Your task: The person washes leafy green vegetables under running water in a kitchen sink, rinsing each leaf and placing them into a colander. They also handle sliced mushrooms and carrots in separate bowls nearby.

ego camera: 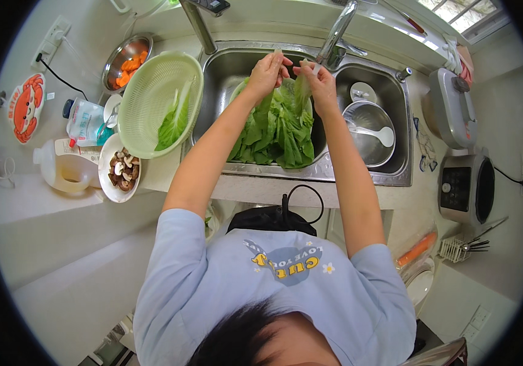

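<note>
My left hand (267, 72) pinches the pale stem end of a romaine-type lettuce leaf (263, 106), whose green blade hangs below. Close beside it, my right hand (320, 82) grips another leaf piece (304, 89) under the chrome faucet (337, 29). Whether the two pieces are one torn leaf I cannot tell. Below both hands, a heap of green lettuce leaves (279, 137) fills the large basin of the steel sink (213, 87). A pale rim partly shows around the heap. To the left, a light green plastic colander (144, 91) holds a single lettuce leaf (174, 121).
Cut carrots (131, 68) lie in a steel bowl (109, 68); sliced mushrooms (124, 169) fill a white bowl (106, 178). A plastic jug (67, 167) stands nearby. The small basin holds a metal pot (362, 153) and a white ladle (385, 136). Countertop appliances (455, 187) stand right.
</note>
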{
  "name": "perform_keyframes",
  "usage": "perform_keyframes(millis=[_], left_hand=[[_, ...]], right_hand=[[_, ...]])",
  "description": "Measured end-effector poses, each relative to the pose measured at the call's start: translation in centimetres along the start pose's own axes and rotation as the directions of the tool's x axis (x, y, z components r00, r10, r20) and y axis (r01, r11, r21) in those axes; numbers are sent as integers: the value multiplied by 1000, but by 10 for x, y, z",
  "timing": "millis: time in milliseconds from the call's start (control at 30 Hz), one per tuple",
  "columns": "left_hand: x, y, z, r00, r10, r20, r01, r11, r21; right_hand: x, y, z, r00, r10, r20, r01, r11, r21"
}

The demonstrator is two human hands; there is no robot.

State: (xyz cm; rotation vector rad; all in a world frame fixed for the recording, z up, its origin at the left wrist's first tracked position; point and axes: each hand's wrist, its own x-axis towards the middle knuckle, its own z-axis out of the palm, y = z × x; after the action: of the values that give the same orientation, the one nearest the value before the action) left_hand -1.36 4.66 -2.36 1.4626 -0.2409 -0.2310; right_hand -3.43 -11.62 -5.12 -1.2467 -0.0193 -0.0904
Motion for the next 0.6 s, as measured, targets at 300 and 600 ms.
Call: perform_keyframes(millis=[300, 600], left_hand=[[-14, -16, 22, 960, 246, -132, -208, 946, 249], [-44, 59, -60, 952, 185, -243, -68, 904, 423]], right_hand=[[-27, -12, 57, 876, -404, -265, 175, 775, -607], [-45, -50, 70, 983, -172, 72, 181, 973, -143]])
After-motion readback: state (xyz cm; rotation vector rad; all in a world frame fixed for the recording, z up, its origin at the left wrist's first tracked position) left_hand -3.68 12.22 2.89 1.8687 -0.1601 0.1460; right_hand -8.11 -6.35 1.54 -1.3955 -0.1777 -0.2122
